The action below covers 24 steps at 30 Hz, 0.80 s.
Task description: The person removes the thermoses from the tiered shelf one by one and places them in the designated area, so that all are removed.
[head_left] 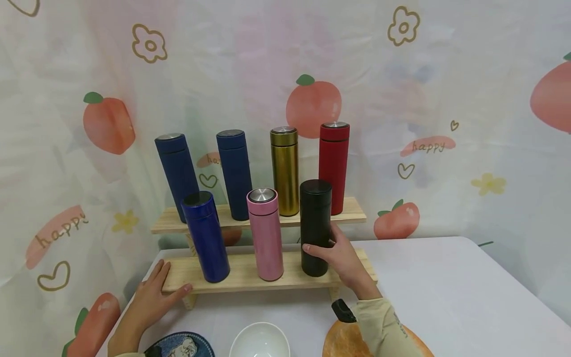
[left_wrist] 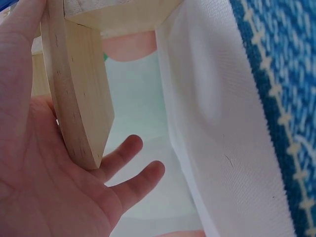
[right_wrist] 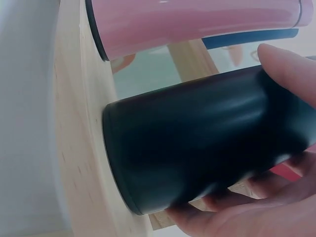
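Matte black cylindrical flask (head_left: 315,228) clasped by right hand (head_left: 343,258), left hand (head_left: 149,300) flat-fingered against smooth wooden shelf (head_left: 243,272).

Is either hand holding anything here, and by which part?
The right hand grips the black flask around its lower body, near the base, on the lower wooden shelf. The left hand holds nothing; it rests open against that shelf's left end.

A white counter (head_left: 446,287) carries a two-tier wooden shelf (head_left: 250,275), a white bowl (head_left: 259,341), a blue plate (head_left: 180,345) and an orange mat (head_left: 345,342) along the frame's bottom.
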Tool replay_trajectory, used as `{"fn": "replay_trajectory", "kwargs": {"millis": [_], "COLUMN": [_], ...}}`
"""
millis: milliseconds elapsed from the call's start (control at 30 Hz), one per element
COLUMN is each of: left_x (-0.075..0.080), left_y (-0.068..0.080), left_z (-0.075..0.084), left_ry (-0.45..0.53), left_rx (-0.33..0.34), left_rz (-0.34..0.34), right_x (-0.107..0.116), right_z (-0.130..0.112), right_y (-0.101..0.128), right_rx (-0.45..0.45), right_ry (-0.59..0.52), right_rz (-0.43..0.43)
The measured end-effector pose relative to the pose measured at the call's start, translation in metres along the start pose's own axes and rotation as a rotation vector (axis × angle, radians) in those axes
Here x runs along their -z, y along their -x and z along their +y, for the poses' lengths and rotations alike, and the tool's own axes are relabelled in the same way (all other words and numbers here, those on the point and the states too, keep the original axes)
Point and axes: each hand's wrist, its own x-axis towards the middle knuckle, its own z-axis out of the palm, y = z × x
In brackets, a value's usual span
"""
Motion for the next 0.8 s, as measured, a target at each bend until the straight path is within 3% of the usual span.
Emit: {"fn": "replay_trajectory", "kwargs": {"millis": [367, 800], "left_x": [-0.001, -0.001], "left_y": [0.000, -0.003], "left_z": [-0.002, -0.004], "left_ry": [-0.017, -0.012], "left_rx": [-0.026, 0.001], "left_rz": [0.019, -0.013], "right_x": [0.015, 0.048], "right_z": [-0.004, -0.016], "right_y": [0.007, 0.013], "right_rx": [0.009, 0.043], "right_ry": [0.022, 0.033], "right_rz": [0.013, 0.076]}}
